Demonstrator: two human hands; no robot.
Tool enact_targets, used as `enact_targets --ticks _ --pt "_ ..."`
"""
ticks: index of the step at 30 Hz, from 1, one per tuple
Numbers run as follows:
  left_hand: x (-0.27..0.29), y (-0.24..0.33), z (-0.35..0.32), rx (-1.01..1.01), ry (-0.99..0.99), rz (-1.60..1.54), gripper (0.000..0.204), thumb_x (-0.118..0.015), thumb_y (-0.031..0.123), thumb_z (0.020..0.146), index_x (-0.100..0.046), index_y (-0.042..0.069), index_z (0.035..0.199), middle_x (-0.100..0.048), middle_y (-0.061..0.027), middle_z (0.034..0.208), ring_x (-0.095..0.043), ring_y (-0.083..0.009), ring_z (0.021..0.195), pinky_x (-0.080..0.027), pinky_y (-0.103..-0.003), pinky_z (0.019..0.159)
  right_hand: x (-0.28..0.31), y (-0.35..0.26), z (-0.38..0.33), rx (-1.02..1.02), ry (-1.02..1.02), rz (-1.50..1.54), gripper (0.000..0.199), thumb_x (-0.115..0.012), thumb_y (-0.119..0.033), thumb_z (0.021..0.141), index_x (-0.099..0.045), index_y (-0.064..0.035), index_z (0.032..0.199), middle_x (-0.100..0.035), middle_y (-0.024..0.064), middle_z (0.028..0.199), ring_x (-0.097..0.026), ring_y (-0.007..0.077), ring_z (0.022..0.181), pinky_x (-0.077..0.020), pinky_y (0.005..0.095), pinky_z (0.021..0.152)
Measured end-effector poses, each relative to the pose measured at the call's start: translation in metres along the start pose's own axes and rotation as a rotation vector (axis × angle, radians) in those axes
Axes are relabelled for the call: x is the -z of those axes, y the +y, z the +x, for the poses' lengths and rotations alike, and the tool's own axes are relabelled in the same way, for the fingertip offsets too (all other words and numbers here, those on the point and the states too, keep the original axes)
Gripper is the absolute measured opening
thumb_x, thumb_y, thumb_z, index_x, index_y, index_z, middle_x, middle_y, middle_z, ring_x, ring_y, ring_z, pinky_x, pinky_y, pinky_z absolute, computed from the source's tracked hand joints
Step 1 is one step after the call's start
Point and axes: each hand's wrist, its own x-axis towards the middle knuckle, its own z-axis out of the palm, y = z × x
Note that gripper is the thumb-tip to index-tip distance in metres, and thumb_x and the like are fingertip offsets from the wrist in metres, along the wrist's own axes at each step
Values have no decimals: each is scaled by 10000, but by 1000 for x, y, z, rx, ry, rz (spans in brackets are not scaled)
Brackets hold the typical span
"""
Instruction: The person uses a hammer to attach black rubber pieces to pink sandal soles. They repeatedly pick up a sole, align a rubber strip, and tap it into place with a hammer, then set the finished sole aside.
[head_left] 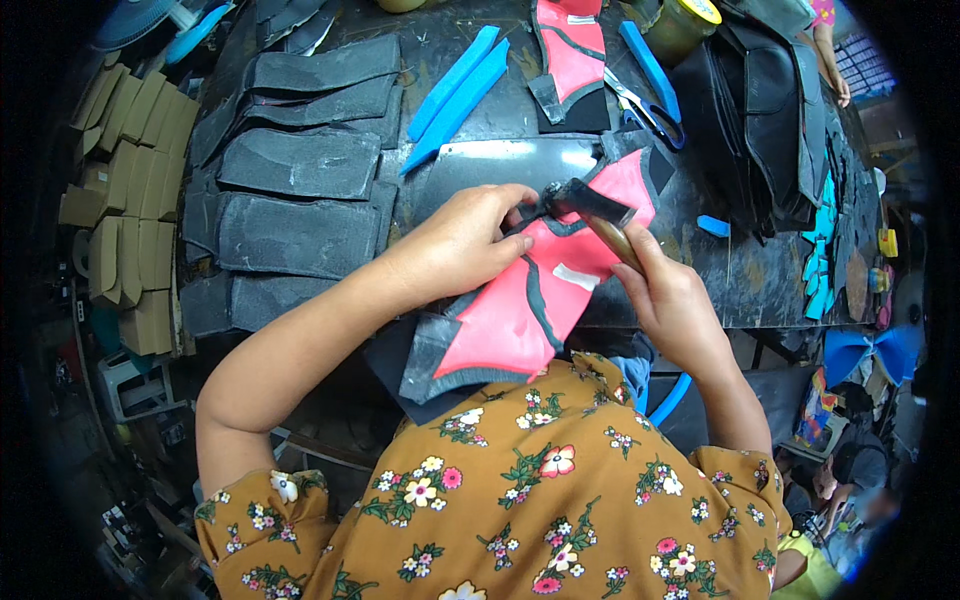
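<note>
A pink and grey shoe-upper piece (520,305) lies across the near edge of the dark worktable (760,280). My left hand (462,240) presses its fingers on the piece near a grey seam. My right hand (672,300) grips the wooden handle of a small hammer (592,205). The hammer's dark metal head rests on the piece just beyond my left fingertips.
Several grey fabric pieces (295,200) are stacked at the left. Blue strips (455,95), another pink piece (570,50), blue-handled scissors (650,112) and a jar (680,25) lie further back. Black pieces (770,120) pile up at the right. Cardboard boxes (125,190) stand beyond the table's left edge.
</note>
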Motion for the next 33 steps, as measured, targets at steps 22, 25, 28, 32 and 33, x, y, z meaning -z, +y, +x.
enact_targets --ticks 22,25,28,32,33 --pt "-5 3 32 -237 68 221 317 -781 75 861 -779 5 1170 -724 -188 958 -725 -321 906 -568 -399 810 1 23 -14 -60 73 29 551 -622 -165 1065 -426 -141 1580 -714 319 1032 -697 523 993 -555 536 801" --pt "-6 3 32 -282 77 267 295 -770 65 859 -783 3 1146 -723 -189 992 -720 -347 935 -567 -414 839 8 16 -10 -122 32 45 538 -610 -161 1070 -430 -140 1577 -714 323 1050 -695 523 1019 -556 532 816" --pt "-9 3 31 -331 96 316 279 -751 48 853 -784 -2 1126 -718 -192 1024 -708 -377 959 -564 -434 870 11 7 -5 -100 89 58 533 -607 -151 1068 -434 -135 1572 -713 325 1053 -698 520 1018 -558 522 817" --pt "-13 4 27 -343 112 338 272 -733 34 844 -783 -11 1108 -705 -193 1024 -702 -391 970 -563 -453 884 6 -1 0 -25 134 136 547 -615 -126 1056 -440 -128 1575 -713 303 1012 -692 528 964 -556 515 795" --pt "-14 4 26 -340 117 350 271 -730 31 842 -783 -13 1104 -701 -192 1020 -702 -390 970 -563 -456 884 5 -2 1 -50 129 106 547 -618 -118 1055 -439 -118 1572 -712 302 1008 -690 531 959 -557 512 792"
